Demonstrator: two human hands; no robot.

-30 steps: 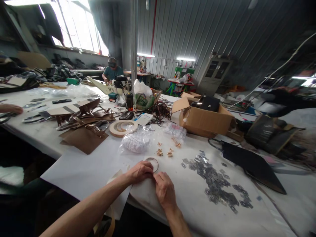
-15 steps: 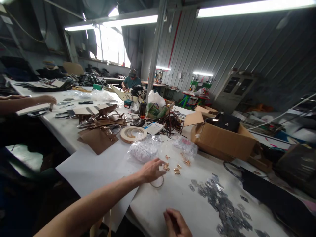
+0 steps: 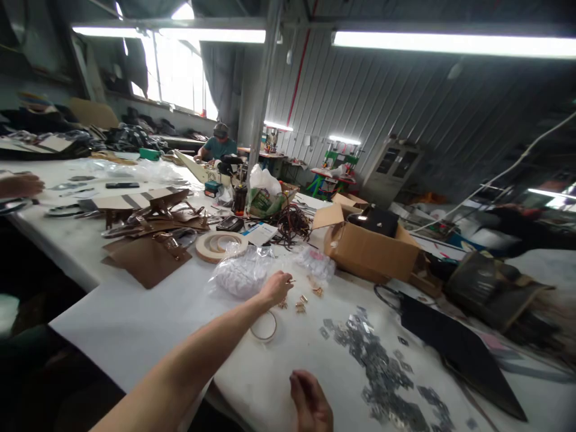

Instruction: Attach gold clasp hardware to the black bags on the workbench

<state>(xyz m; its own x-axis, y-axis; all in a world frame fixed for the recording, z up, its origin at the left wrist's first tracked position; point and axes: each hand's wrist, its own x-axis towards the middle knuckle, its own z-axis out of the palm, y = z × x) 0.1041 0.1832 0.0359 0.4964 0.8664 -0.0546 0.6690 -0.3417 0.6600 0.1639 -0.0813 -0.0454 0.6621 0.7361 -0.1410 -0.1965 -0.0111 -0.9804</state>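
My left hand reaches over the table with thumb and fingers pinched on a small gold metal piece. Loose gold metal pieces lie just below and right of it. A narrow ring of tape rests under my left forearm. Near the front edge, my right hand is curled with thumb against fingers; what they hold, if anything, is hidden. Right of this hand spreads a pile of flat grey metal plates. Beside my left hand sits a clear plastic bag of white contents.
Wide tape rolls and brown cut pieces lie left. A cardboard box stands behind the plates, a black flat piece to the right. At the far left is another person's hand; a person sits farther back.
My left hand has moved forward from above the gold pieces, and its fingers have closed into a pinch. The tape ring shows more fully. The view has turned right.
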